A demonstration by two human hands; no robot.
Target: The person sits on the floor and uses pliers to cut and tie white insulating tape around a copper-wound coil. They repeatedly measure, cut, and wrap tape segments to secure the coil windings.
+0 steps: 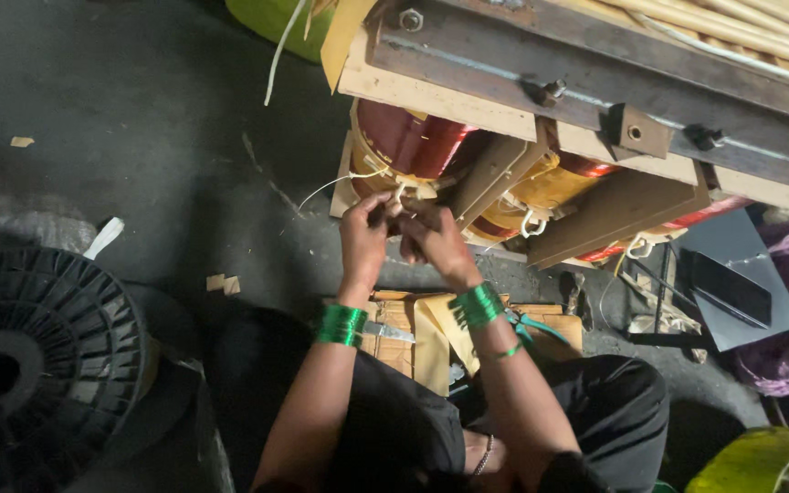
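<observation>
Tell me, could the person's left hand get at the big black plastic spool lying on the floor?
Probably yes. The black plastic spool lies on the same side as the left hand, with only bare dark floor between, though the hand is busy at the red wound coil.

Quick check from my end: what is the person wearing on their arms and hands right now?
Both forearms are bare, with no gloves or sleeves. The left hand has a stack of shiny green bangles at its wrist. The right hand has a similar green stack, plus one thin green bangle further up the forearm.
</observation>
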